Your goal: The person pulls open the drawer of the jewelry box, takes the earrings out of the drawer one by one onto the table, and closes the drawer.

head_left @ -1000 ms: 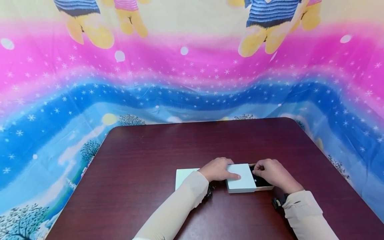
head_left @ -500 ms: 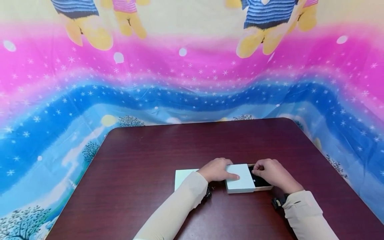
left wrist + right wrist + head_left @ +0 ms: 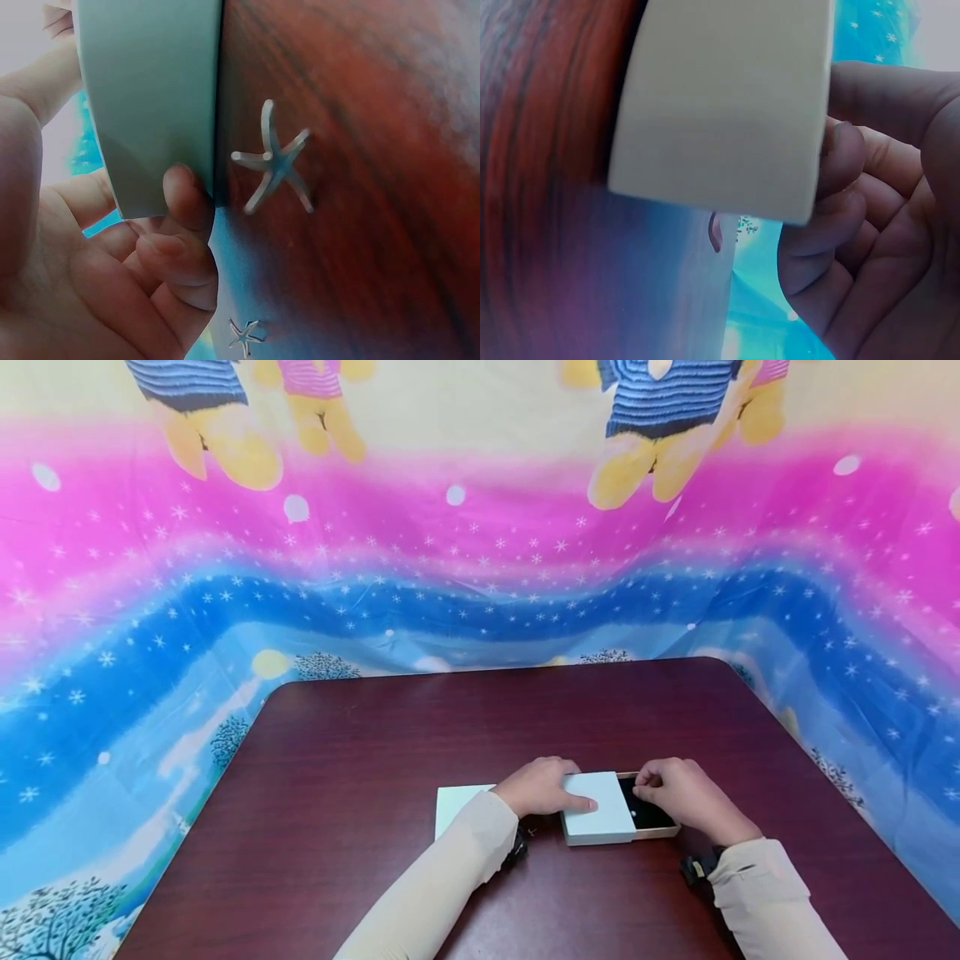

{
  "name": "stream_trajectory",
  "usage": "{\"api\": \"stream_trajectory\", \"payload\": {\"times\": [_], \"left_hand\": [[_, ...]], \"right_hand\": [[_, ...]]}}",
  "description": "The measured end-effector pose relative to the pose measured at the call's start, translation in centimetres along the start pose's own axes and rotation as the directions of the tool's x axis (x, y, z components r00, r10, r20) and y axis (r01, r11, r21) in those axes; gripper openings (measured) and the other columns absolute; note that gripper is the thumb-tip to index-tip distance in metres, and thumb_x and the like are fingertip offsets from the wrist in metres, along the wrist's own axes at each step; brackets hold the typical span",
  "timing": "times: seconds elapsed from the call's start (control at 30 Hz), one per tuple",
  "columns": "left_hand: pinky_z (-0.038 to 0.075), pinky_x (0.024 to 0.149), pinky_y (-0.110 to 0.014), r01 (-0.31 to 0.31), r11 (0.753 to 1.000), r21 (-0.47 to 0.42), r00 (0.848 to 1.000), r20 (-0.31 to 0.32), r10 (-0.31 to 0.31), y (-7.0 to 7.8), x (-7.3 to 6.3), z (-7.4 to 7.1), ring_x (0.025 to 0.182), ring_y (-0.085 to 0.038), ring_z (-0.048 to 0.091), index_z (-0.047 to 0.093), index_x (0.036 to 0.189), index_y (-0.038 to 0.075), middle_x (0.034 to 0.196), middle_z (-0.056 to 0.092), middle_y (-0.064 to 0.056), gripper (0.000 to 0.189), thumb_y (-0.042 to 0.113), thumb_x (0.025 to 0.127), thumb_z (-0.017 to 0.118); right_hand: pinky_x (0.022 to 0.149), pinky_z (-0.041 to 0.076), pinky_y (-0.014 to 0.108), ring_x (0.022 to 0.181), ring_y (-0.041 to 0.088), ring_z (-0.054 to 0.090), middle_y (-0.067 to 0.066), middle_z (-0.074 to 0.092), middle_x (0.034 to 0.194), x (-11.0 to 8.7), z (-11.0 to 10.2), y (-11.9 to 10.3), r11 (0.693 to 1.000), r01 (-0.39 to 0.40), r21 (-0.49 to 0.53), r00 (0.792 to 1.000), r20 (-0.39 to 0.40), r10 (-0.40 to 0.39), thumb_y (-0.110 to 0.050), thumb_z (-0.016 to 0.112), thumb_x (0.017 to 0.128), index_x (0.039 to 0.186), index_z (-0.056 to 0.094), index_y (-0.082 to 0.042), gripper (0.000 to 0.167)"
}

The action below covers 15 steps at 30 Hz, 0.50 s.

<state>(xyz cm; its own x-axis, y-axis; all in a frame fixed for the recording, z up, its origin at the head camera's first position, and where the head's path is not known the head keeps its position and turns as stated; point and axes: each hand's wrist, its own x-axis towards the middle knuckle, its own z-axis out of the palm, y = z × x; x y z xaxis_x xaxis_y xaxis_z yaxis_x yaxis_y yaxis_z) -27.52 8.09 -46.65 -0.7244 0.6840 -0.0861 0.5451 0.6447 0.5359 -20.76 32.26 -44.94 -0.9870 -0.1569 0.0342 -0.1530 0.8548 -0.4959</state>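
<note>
A pale mint drawer box (image 3: 598, 806) lies on the table, its black-lined tray (image 3: 654, 817) partly slid out to the right. My left hand (image 3: 543, 787) grips the sleeve, thumb on top and fingers at its far-left edge. Over the tray's lining my right hand (image 3: 686, 793) bends its fingers and thumb together; I cannot tell whether something small is between them. A small white bead-like dot (image 3: 633, 813) shows on the lining. In the right wrist view the tray wall (image 3: 720, 112) hides part of these fingertips. Beside the sleeve lies a silver starfish-shaped piece (image 3: 277, 161).
A second pale box (image 3: 456, 802) sits to the left, partly behind my left forearm. Another small starfish piece (image 3: 244, 337) lies farther off in the left wrist view. The dark red wooden table (image 3: 450, 718) meets a printed cloth (image 3: 465, 577) at its back edge.
</note>
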Motion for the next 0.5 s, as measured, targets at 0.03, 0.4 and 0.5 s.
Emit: {"api": "stream_trajectory", "payload": {"times": [0.03,0.4,0.5], "left_hand": [[0.046,0.088,-0.026,-0.002,1.000,0.001,1.000,0.000,0.002,-0.04,0.04,0.04,0.109,-0.005,0.055,0.061,0.129,0.019,0.119,0.061,0.010,0.063,0.061,0.082,0.068],[0.046,0.089,-0.026,-0.003,1.000,-0.001,1.000,0.004,0.003,-0.20,0.16,0.16,0.112,-0.006,0.055,0.060,0.131,0.018,0.122,0.060,0.009,0.066,0.062,0.082,0.067],[0.045,0.090,-0.026,-0.003,1.000,0.002,1.000,0.002,0.003,-0.13,0.15,0.15,0.113,-0.007,0.054,0.060,0.131,0.018,0.123,0.060,0.009,0.066,0.062,0.082,0.067]], "right_hand": [[0.060,0.046,0.034,0.067,0.013,0.054,-0.003,0.063,0.080,-0.04,-0.04,0.05,1.000,-0.002,0.005,1.000,0.000,0.002,-0.015,0.071,0.090,0.086,0.069,-0.012,0.004],[0.064,0.049,0.036,0.072,0.013,0.059,-0.003,0.065,0.082,-0.16,-0.49,0.54,1.000,0.016,0.015,0.999,-0.034,-0.016,-0.012,0.071,0.088,0.090,0.071,-0.009,0.004],[0.063,0.049,0.036,0.071,0.012,0.058,-0.003,0.066,0.082,-0.25,-0.67,0.58,1.000,0.016,0.020,0.999,-0.042,-0.016,-0.009,0.069,0.089,0.093,0.072,-0.009,0.005]]}}
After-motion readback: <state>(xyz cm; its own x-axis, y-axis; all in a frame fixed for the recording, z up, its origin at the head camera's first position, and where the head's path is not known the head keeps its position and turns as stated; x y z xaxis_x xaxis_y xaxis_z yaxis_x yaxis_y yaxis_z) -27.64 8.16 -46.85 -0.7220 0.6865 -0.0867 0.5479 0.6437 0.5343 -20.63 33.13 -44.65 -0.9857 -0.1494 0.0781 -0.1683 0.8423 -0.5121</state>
